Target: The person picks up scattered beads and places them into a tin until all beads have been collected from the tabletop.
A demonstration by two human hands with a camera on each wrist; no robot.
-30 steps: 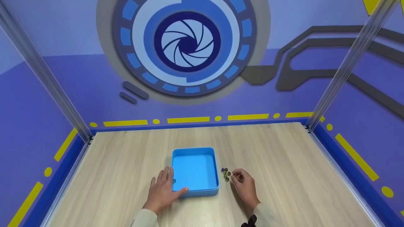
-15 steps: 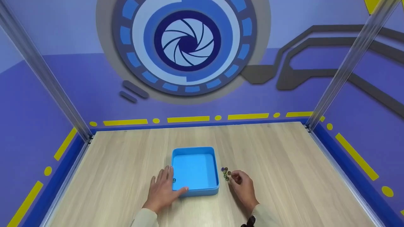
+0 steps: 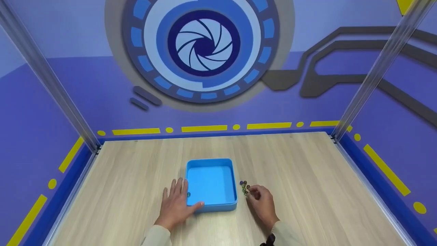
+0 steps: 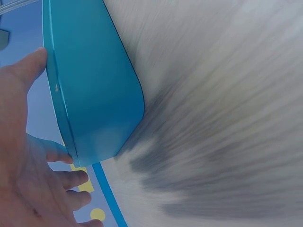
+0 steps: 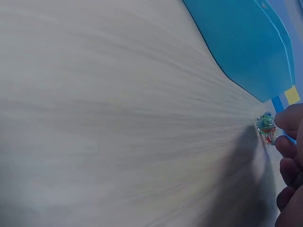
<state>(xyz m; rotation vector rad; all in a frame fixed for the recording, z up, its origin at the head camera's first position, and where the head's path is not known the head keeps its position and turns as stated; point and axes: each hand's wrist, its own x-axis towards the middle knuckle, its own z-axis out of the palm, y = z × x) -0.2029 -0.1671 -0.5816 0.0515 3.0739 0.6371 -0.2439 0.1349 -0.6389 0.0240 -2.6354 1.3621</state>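
A square blue box point(image 3: 211, 207), with its top uncovered, stands on the table. My left hand point(image 3: 174, 206) rests along its left side, fingers straight and spread, the thumb on the front rim. One small glass marble point(image 3: 188, 194) is inside, by the left wall. Several more marbles point(image 3: 244, 186) lie in a cluster just right of the box. My right hand point(image 3: 263, 204) is at the near right of this cluster, fingers curled, thumb and forefinger tips at the nearest marbles. In the right wrist view, marbles point(image 5: 266, 124) show beside the fingertips; whether one is pinched cannot be seen.
The pale wood-grain tabletop point(image 3: 136, 171) extends around the box and both hands. Blue-purple walls point(image 3: 85, 99) with yellow markings enclose it at the back and both sides. Clear upright posts point(image 3: 372, 68) stand at the back corners.
My right hand has shifted slightly left, bringing the thumb and forefinger up to the nearest marbles. The left hand, the box and the marbles stay in place.
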